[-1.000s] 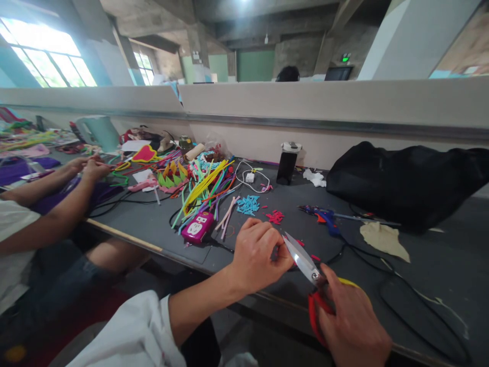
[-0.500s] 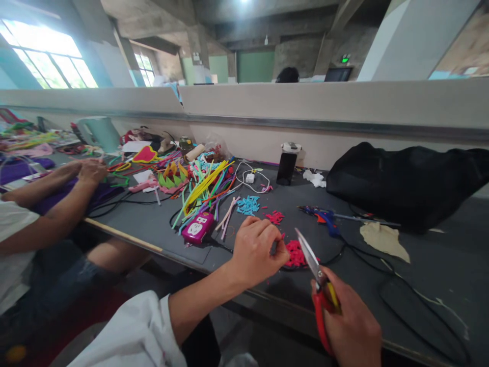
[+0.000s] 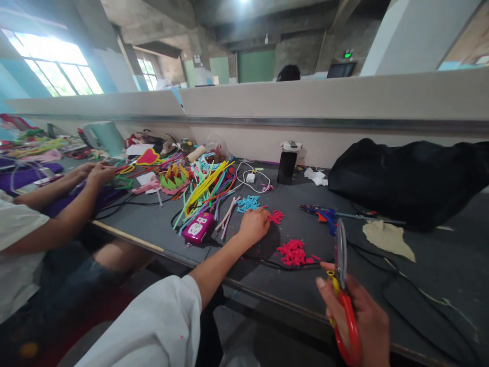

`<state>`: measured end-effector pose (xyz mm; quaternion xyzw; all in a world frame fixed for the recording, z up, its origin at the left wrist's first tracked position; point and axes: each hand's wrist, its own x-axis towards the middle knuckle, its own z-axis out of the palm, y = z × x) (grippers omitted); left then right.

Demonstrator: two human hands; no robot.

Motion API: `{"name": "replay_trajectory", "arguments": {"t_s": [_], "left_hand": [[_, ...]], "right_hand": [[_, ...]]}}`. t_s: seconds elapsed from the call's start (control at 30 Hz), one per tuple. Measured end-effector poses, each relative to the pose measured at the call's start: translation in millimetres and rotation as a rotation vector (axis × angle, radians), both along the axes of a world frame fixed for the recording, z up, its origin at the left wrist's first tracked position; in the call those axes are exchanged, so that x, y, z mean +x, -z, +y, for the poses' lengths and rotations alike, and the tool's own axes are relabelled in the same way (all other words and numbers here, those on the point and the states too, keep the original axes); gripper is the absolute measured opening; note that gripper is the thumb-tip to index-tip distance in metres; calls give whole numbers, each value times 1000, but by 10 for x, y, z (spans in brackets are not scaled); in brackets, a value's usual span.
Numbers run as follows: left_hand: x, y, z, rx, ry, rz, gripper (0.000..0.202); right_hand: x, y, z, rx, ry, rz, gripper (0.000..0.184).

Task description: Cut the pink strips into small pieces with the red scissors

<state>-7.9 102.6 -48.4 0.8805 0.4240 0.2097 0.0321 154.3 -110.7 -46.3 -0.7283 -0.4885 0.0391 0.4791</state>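
Note:
My right hand (image 3: 361,323) grips a pair of scissors (image 3: 348,318) with red and yellow handles, blades pointing up and close together. My left hand (image 3: 255,227) rests low over the table, its fingers bent and close together at the edge of a small pile of pinkish-red cut pieces (image 3: 276,217). The fingertips are partly hidden, so whatever they pinch cannot be made out. Just beyond that hand lies a pile of blue cut pieces (image 3: 248,204). Between my two hands is a larger heap of pinkish-red pieces (image 3: 294,252).
Colourful pipe cleaners (image 3: 208,186) lie heaped behind a purple power strip (image 3: 198,228). A blue glue gun (image 3: 324,216), black cable, dark bottle (image 3: 287,165) and black bag (image 3: 405,183) occupy the right side. At left, a co-worker's hands (image 3: 97,173) handle something.
My left hand has moved away from the scissors, forward and left to the small pile of pinkish-red pieces. My right hand has shifted slightly right, turning the scissors upright with the blades closer together.

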Motion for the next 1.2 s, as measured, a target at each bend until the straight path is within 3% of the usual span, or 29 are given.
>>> {"name": "replay_trajectory", "arguments": {"t_s": [0.13,0.37,0.6,0.87,0.93,1.03,1.1,1.2], "left_hand": [[-26,-9,-69,-37,54,17,19],[-44,-63,-375,-166,301,47,16],[1,-36,-454,-193,277,102,16],[-5,-61,-428,-336,207,-56,12],[-17,-117,-437,-449,182,-193,11],[-20,-234,-490,-809,168,-628,8],[-13,-318,-549,-1020,220,-910,10],[0,-422,-649,-1168,317,-1160,13]], "right_hand": [[41,89,19,-78,-21,46,47],[-5,98,73,-39,-67,26,47],[-40,107,73,-40,-101,57,47],[-60,141,46,8,-118,-10,44],[-76,155,31,40,-130,-61,43],[-94,158,14,104,-120,-164,41],[-98,150,10,136,-91,-246,39],[-88,149,10,172,-66,-352,35]]}}
